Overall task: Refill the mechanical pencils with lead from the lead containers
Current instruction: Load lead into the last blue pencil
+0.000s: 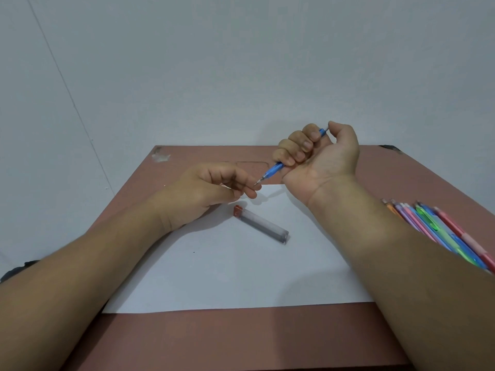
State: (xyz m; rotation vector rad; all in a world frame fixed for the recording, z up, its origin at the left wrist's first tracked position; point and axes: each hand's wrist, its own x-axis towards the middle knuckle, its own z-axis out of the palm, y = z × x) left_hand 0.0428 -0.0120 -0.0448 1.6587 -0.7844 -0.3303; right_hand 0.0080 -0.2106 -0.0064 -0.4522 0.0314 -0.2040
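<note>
While the right hand [318, 153] grips the blue mechanical pencil [276, 167] in a curled fist, thumb on its top end, the pencil tip angles down toward the left hand [214, 190]. The left hand's thumb and fingers are pinched together at that tip; what they pinch cannot be resolved. Below the pencil, the lead container [263, 225] lies flat on the white paper [241, 277]. Right of the paper, spare pencils [439, 228] rest on the tabletop [241, 341].

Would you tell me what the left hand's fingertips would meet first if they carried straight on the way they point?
Most likely the metal tip of the blue pencil, just ahead of the left hand; depth is uncertain.
</note>
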